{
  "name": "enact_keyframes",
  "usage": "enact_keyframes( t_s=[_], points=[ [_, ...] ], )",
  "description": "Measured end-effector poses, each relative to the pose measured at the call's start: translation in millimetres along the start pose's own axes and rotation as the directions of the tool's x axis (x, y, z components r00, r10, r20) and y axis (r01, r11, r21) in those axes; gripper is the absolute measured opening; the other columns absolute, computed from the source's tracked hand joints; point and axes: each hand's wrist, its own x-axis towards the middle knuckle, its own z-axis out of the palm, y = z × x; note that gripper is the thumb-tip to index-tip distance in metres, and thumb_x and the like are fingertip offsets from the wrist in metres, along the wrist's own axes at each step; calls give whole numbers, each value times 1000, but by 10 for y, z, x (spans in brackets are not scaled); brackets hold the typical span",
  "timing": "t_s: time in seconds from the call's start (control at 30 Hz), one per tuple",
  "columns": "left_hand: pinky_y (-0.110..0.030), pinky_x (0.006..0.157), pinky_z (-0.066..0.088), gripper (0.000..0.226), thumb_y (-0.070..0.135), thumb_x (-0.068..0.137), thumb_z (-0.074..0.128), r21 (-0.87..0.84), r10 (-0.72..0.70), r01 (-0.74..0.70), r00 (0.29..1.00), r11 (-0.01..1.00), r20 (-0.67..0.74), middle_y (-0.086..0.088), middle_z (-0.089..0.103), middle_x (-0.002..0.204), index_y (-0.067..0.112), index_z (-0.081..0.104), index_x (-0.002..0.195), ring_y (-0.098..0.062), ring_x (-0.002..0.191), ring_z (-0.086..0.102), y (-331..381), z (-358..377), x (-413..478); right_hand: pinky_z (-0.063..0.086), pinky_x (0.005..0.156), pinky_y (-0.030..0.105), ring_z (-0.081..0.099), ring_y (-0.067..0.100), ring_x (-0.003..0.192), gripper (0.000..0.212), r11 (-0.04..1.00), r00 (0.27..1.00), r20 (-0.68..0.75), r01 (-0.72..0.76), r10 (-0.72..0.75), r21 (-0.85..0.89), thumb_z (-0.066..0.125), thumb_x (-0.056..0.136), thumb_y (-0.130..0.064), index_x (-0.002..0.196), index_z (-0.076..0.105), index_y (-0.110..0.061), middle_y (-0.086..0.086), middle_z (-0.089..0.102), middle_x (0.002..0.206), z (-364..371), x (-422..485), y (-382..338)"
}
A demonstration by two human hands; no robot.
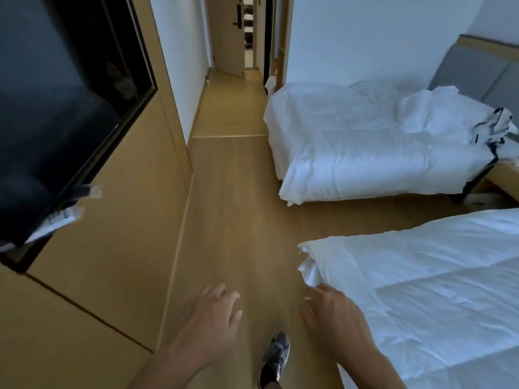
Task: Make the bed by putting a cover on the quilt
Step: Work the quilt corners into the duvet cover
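A white quilt lies spread over the near bed at the lower right, its corner hanging at the bed's foot. My right hand hovers just below that corner with fingers loosely spread, holding nothing; I cannot tell if a fingertip touches the cloth. My left hand hangs over the wooden floor to the left, fingers relaxed and empty. A second bed with rumpled white bedding stands further back on the right.
A dark TV screen is set in the wooden wall on the left. A wooden floor aisle runs ahead to a corridor and door. My shoe is on the floor. A striped cloth lies by the far bed's headboard.
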Motion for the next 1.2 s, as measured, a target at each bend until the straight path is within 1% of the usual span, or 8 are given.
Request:
enact_keyframes(
  t_s=[0.1, 0.27, 0.47, 0.6, 0.7, 0.83, 1.03, 1.2],
  points=[
    [-32, 95, 44, 39, 51, 98, 36, 35, 23, -24, 1000, 999, 17, 12, 52, 119, 34, 52, 129, -13, 114, 50, -41, -185, 893, 53, 73, 26, 66, 13, 90, 27, 998, 999, -8, -44, 44, 41, 45, 96, -42, 110, 65, -31, -13, 63, 107, -139, 778, 103],
    [-29, 94, 43, 36, 51, 100, 40, 31, 47, -46, 999, 998, -19, 14, 52, 121, 36, 51, 131, -11, 117, 50, 25, -682, 2341, 53, 78, 26, 64, 10, 95, 33, 995, 995, -49, -79, 82, 62, 42, 95, -46, 116, 64, -34, -14, 62, 112, -494, 1988, 477],
    [-26, 88, 44, 30, 38, 102, 37, 22, 149, -149, 989, 989, -15, 14, 52, 117, 34, 53, 126, -9, 109, 49, 133, -998, 3839, 52, 70, 24, 62, 11, 78, 27, 985, 981, -82, -175, 173, -11, 44, 97, -43, 96, 64, -26, -8, 63, 96, -850, 3270, 771],
    [-29, 91, 45, 29, 37, 103, 37, 41, 263, -263, 965, 964, -3, 12, 51, 115, 31, 53, 126, -10, 105, 48, 177, -1123, 4892, 54, 68, 24, 60, 9, 73, 31, 974, 969, -104, -226, 222, -31, 43, 98, -47, 95, 63, -25, -8, 61, 92, -973, 4154, 983],
    [-30, 93, 45, 29, 36, 104, 39, 69, 350, -350, 937, 934, 24, 11, 52, 116, 30, 53, 128, -10, 104, 49, 182, -1222, 5745, 47, 60, 20, 58, 8, 71, 30, 953, 954, -127, -286, 272, -101, 44, 100, -50, 96, 63, -27, -9, 59, 91, -1083, 4812, 1187],
    [-30, 96, 43, 33, 38, 103, 40, 78, 452, -457, 889, 886, 68, 11, 53, 120, 31, 52, 133, -10, 108, 49, 272, -1386, 6755, 53, 64, 22, 59, 8, 71, 29, 894, 886, -174, -445, 430, -58, 46, 99, -49, 96, 66, -28, -10, 57, 86, -1301, 5520, 1417],
    [-24, 80, 39, 34, 40, 103, 38, 103, 608, -626, 778, 773, 158, 12, 54, 121, 31, 52, 132, -11, 106, 52, 636, -1518, 7946, 57, 66, 26, 60, 8, 70, 28, 785, 761, -223, -618, 610, 39, 50, 98, -48, 97, 68, -27, -11, 59, 87, -1549, 6175, 1742],
    [-26, 84, 45, 34, 42, 103, 40, 78, 709, -730, 680, 679, 186, 14, 55, 120, 32, 54, 131, -11, 108, 52, 1303, -1438, 8825, 54, 68, 24, 61, 8, 75, 29, 674, 645, -223, -732, 731, 95, 50, 99, -50, 103, 68, -27, -10, 61, 93, -1740, 6479, 2341]
  ],
)
